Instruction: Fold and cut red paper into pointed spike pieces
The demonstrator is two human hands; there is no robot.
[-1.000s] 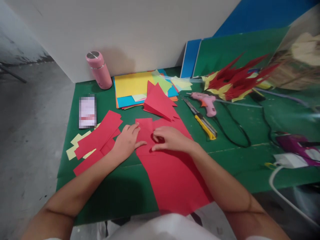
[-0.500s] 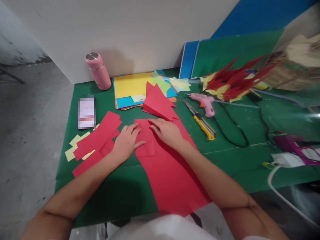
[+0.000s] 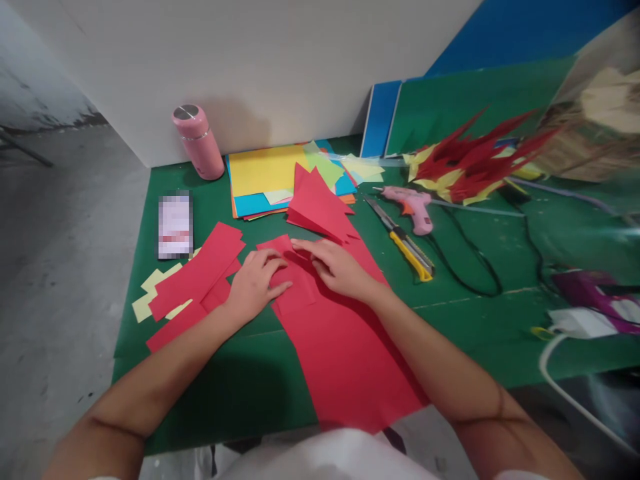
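A small red paper piece [image 3: 299, 288] lies partly on a large red paper sheet [image 3: 345, 353] in front of me. My left hand [image 3: 256, 280] rests on its left side with fingers bent and apart. At its upper right edge, the fingertips of my right hand [image 3: 337, 267] touch the paper, index finger stretched out. Just beyond are folded, pointed red paper pieces [image 3: 320, 203]. Cut red strips [image 3: 197, 273] lie left of my left hand, over pale yellow paper pieces [image 3: 145, 308].
Coloured paper sheets [image 3: 265, 170], a pink bottle [image 3: 201, 147] and a phone [image 3: 175, 227] stand or lie at the back left. To the right are a yellow utility knife [image 3: 407, 250], a pink glue gun [image 3: 413, 207] with its cord, and a red-and-yellow paper flame [image 3: 465, 163].
The small red paper piece has turned, its top edge shifting left and now slanting. My right fingers have moved slightly left; the left hand stays nearly in place.
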